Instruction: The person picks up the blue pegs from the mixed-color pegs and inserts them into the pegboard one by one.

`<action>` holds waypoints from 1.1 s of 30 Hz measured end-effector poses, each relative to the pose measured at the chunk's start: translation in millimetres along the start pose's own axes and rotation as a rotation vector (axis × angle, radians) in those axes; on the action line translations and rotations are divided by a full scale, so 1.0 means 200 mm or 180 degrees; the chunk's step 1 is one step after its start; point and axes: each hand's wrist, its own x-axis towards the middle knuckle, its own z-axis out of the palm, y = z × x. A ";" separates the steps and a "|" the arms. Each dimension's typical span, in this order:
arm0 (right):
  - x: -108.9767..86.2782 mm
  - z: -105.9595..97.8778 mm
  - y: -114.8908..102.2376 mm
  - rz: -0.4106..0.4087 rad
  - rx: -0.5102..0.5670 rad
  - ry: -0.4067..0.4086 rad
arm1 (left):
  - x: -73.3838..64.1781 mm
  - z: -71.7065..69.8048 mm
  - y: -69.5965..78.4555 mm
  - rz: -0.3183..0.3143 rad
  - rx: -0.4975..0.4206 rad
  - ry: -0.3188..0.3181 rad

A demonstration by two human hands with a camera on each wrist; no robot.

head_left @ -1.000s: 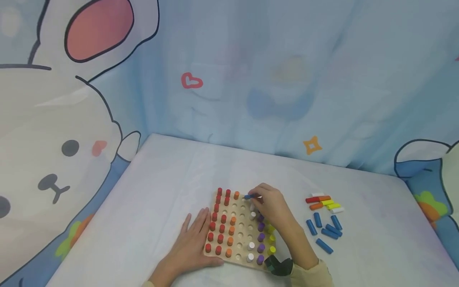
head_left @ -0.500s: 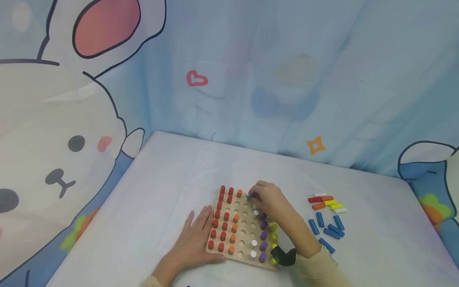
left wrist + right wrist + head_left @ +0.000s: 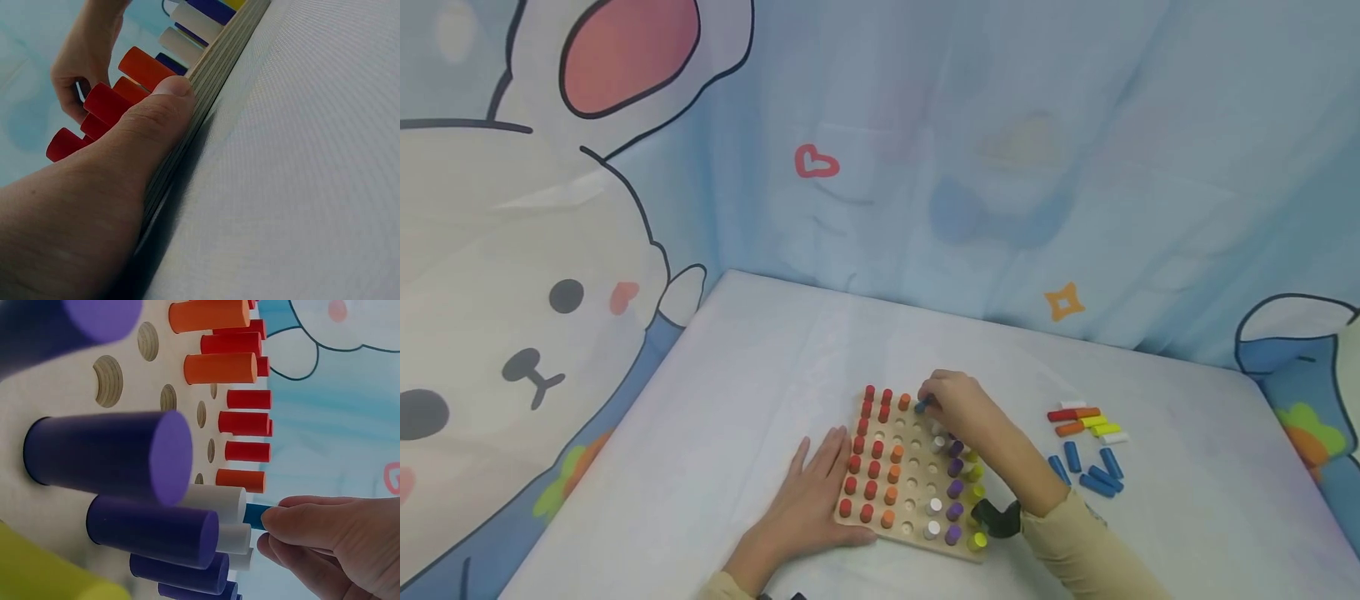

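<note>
The right hand (image 3: pixel 960 408) pinches a blue peg (image 3: pixel 921 407) by the far edge of the wooden board (image 3: pixel 920 497), next to an orange peg (image 3: pixel 905 402). The left hand (image 3: pixel 808 497), fingers straight, touches the board's left edge.

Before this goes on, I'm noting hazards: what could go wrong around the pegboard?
The right hand might knock the white pegs close beside the blue peg it pinches. Its sleeve could roll the loose blue pegs nearby. If the left hand eased off the pegboard's edge, the pegboard might slide.
</note>
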 end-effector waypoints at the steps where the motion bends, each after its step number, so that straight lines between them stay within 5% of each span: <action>1: 0.00 0.00 0.00 0.0021 -0.0009 -0.0036 | 0.00 0.00 0.00 0.0002 -0.0007 0.0004; 25: 0.04 0.00 -0.04 0.0115 -0.0129 -0.0363 | 0.01 -0.01 0.00 0.0001 0.0002 -0.0025; 33: 0.05 0.00 -0.04 -0.0047 -0.0240 -0.0305 | 0.01 0.00 0.00 0.0014 0.0010 -0.0012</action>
